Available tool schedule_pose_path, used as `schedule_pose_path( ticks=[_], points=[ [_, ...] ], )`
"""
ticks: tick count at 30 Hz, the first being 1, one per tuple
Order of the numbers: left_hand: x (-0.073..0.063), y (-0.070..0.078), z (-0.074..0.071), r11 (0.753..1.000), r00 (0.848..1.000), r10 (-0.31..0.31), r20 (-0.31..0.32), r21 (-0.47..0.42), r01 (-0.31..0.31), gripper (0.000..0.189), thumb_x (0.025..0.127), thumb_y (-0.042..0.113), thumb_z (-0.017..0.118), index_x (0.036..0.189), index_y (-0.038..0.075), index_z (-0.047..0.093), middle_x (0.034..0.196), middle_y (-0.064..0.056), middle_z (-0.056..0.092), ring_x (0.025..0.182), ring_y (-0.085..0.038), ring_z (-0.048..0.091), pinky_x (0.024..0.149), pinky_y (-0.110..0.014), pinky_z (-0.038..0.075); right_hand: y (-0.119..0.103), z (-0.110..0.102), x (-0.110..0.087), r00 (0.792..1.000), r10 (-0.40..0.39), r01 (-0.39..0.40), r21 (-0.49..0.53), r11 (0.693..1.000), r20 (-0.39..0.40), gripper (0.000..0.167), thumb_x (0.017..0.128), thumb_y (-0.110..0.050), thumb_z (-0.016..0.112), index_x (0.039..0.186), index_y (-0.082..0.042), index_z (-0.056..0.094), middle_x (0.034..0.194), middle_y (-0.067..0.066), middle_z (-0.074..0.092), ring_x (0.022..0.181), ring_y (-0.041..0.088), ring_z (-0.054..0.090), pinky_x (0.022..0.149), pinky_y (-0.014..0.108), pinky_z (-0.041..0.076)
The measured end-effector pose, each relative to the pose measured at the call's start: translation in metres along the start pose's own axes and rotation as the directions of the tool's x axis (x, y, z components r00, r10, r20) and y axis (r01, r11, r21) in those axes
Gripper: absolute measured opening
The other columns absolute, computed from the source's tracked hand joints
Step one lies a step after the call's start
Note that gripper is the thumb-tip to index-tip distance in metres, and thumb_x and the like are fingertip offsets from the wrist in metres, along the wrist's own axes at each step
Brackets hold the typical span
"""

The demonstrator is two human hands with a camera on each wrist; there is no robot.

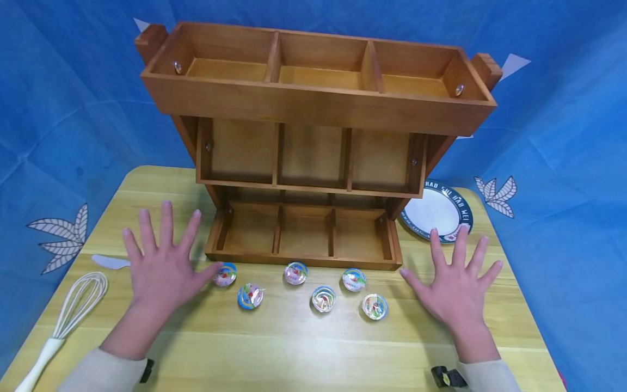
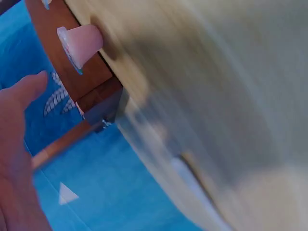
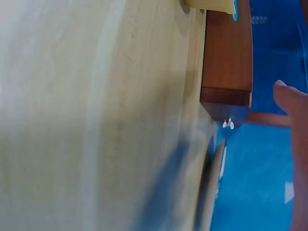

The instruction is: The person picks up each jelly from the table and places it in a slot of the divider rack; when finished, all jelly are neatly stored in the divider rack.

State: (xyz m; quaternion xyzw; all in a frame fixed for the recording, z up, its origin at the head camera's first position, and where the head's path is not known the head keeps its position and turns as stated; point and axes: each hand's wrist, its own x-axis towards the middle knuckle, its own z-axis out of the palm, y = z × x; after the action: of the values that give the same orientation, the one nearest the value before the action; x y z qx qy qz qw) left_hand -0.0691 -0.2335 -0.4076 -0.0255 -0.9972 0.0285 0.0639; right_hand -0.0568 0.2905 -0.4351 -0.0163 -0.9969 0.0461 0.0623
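Both hands are held over the table with fingers straight and spread, and neither holds anything. My left hand (image 1: 161, 269) is at the left, its thumb nearest a small jelly cup (image 1: 225, 274); in the left wrist view a pink jelly cup (image 2: 84, 43) stands apart from the thumb. My right hand (image 1: 458, 288) is at the right, in front of the dark-rimmed plate (image 1: 436, 212). Between the hands lie several sealed jelly cups, among them one jelly cup (image 1: 324, 299) near the middle. Behind them stands a three-tier wooden rack (image 1: 313, 103) with divided trays.
At the left edge lie a white whisk (image 1: 59, 321) and a pale knife (image 1: 110, 262), partly behind the left hand. The wooden table (image 1: 294, 354) meets a blue cloth backdrop (image 1: 73, 109). The rack's top tray (image 1: 318, 106) stands high above the table.
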Motion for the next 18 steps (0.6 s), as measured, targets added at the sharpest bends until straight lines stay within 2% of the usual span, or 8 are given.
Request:
schedule_pose_path(
  ticks=[2,4,6,8,10,12,16,18],
  points=[
    [-0.003,0.0,0.002,0.993,0.996,-0.019,-0.088,-0.118,0.008,0.111,0.079,0.074,0.063,0.162,0.025,0.01,0.161,-0.017,-0.023,0.141,-0.045,-0.026,0.108,-0.067,-0.015,0.001,0.003,-0.002,0.999,0.02,-0.018,0.057,0.998,-0.038,0.102,0.085,-0.076,0.054,0.162,-0.026,0.01,0.16,0.011,-0.027,0.139,0.042,-0.032,0.098,0.071,-0.024],
    [-0.008,0.002,0.005,0.971,0.982,-0.044,-0.182,-0.237,0.0,0.105,0.079,0.06,0.072,0.161,0.018,0.02,0.162,-0.021,-0.015,0.144,-0.05,-0.015,0.11,-0.071,-0.002,0.002,0.006,-0.005,0.995,0.046,-0.035,0.132,0.991,-0.084,0.099,0.086,-0.07,0.058,0.162,-0.026,0.012,0.163,0.012,-0.021,0.142,0.043,-0.027,0.102,0.074,-0.017],
    [-0.013,0.005,0.008,0.938,0.968,-0.077,-0.238,-0.345,-0.01,0.101,0.078,0.046,0.078,0.159,0.014,0.026,0.163,-0.023,-0.007,0.145,-0.052,-0.003,0.105,-0.077,0.014,0.001,0.01,-0.008,0.988,0.078,-0.045,0.237,0.97,-0.133,0.094,0.088,-0.061,0.063,0.161,-0.024,0.018,0.165,0.012,-0.012,0.145,0.043,-0.018,0.105,0.075,-0.009],
    [-0.019,0.009,0.01,0.894,0.962,-0.11,-0.248,-0.449,-0.014,0.098,0.078,0.036,0.081,0.158,0.012,0.029,0.163,-0.023,0.001,0.144,-0.053,0.008,0.095,-0.08,0.027,-0.001,0.013,-0.01,0.977,0.117,-0.044,0.366,0.93,-0.179,0.088,0.088,-0.05,0.069,0.16,-0.022,0.026,0.166,0.01,0.0,0.148,0.041,-0.007,0.108,0.074,-0.001],
    [-0.025,0.014,0.013,0.836,0.966,-0.142,-0.216,-0.548,0.0,0.097,0.079,0.029,0.083,0.158,0.011,0.029,0.163,-0.023,0.006,0.143,-0.052,0.015,0.09,-0.081,0.031,-0.004,0.016,-0.011,0.965,0.157,-0.033,0.498,0.866,-0.209,0.082,0.088,-0.038,0.074,0.157,-0.02,0.034,0.165,0.008,0.013,0.148,0.038,0.008,0.11,0.071,0.01],
    [-0.029,0.018,0.015,0.768,0.97,-0.166,-0.177,-0.64,0.015,0.096,0.078,0.025,0.084,0.156,0.01,0.031,0.161,-0.024,0.014,0.141,-0.052,0.021,0.092,-0.079,0.032,-0.007,0.019,-0.01,0.959,0.188,-0.017,0.617,0.787,-0.214,0.075,0.088,-0.027,0.077,0.154,-0.019,0.041,0.162,0.006,0.025,0.145,0.034,0.022,0.11,0.067,0.023],
    [-0.035,0.024,0.02,0.637,0.975,-0.199,-0.102,-0.77,0.049,0.092,0.077,0.018,0.087,0.152,0.004,0.037,0.15,-0.027,0.032,0.127,-0.049,0.041,0.096,-0.066,0.041,-0.015,0.02,-0.003,0.962,0.243,-0.044,0.807,0.588,-0.125,0.067,0.089,-0.016,0.077,0.149,-0.023,0.048,0.153,0.001,0.042,0.134,0.027,0.041,0.101,0.044,0.046],
    [-0.036,0.026,0.021,0.554,0.977,-0.211,-0.027,-0.827,0.096,0.091,0.077,0.018,0.089,0.151,0.003,0.039,0.144,-0.025,0.038,0.12,-0.045,0.048,0.094,-0.057,0.047,-0.019,0.019,0.001,0.964,0.26,-0.085,0.874,0.479,-0.048,0.065,0.092,-0.015,0.075,0.15,-0.023,0.047,0.151,0.001,0.044,0.132,0.027,0.044,0.1,0.034,0.047]
  ],
)
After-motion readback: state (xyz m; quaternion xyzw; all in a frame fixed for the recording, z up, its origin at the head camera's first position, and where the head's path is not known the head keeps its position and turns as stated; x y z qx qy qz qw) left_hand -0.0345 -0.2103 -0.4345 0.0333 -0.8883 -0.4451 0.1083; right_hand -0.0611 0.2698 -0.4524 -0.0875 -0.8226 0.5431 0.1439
